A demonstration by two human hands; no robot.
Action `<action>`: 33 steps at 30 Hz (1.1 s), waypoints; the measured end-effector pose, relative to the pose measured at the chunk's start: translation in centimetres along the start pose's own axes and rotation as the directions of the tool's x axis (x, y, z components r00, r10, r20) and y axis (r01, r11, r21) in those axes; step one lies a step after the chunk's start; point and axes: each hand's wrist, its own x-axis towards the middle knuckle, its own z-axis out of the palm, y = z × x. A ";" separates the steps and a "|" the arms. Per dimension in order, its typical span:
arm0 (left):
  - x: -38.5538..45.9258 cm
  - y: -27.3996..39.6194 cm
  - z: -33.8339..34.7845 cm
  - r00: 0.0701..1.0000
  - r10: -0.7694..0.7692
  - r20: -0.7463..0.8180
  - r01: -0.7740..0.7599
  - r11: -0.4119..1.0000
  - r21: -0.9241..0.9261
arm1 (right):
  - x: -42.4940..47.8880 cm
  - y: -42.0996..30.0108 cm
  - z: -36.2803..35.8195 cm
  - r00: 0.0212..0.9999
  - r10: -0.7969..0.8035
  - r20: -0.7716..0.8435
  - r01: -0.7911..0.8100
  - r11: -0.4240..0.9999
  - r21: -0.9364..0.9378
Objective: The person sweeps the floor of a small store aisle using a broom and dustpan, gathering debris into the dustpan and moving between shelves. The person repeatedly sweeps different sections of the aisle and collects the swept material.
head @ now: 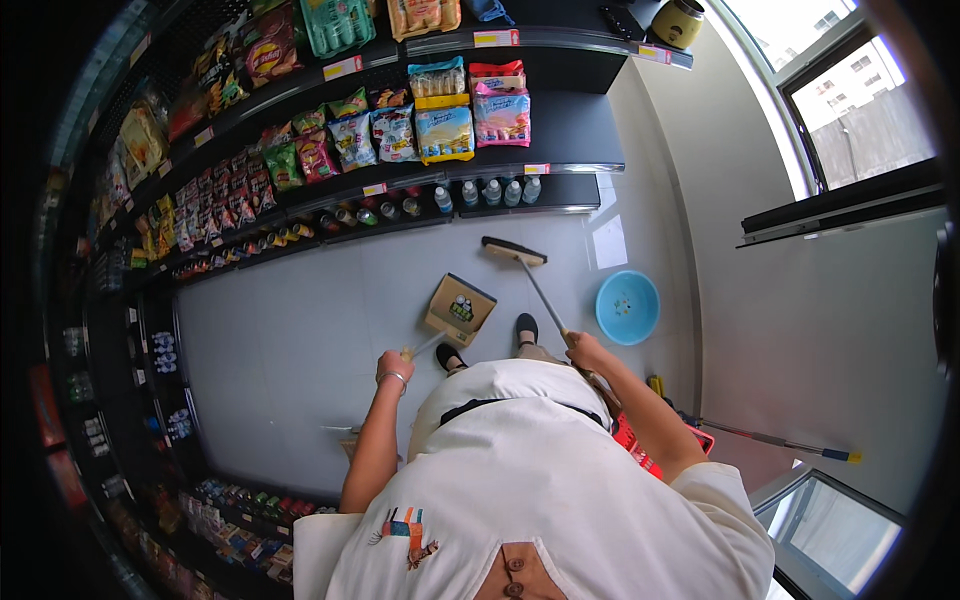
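My right hand [587, 351] grips the long handle of a broom [541, 292]. The broom's head [516, 251], tan with dark bristles, rests on the tiled floor ahead of my feet. In my left hand [395, 365], which wears a bracelet, is the handle of a tan dustpan [460, 307]. That dustpan bears a printed picture and sits on the floor just in front of my left shoe [450, 355]. My right shoe [527, 327] stands between the dustpan and the broom handle.
A blue plastic basin [628, 307] lies on the floor to the right. Black shelves [574, 135] with snack bags and bottles [493, 193] run along the front and left. Behind my right arm are a red basket [637, 448] and a mop-like pole [780, 441] by the wall.
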 end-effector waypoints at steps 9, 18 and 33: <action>0.0 0.3 -1.0 0.996 -0.063 0.070 0.065 0.997 -0.029 | -6.9 -3.5 -8.6 0.875 0.195 0.444 -0.418 0.766 0.487; -0.5 -0.4 -0.7 0.992 -0.077 0.104 0.086 0.993 -0.079 | -8.1 -1.5 -9.5 0.913 0.256 0.319 -0.409 0.606 0.682; 0.3 0.9 -0.8 0.993 -0.069 0.099 0.072 0.997 -0.025 | -2.6 -0.4 -1.9 0.986 -0.088 0.143 0.108 0.984 -0.141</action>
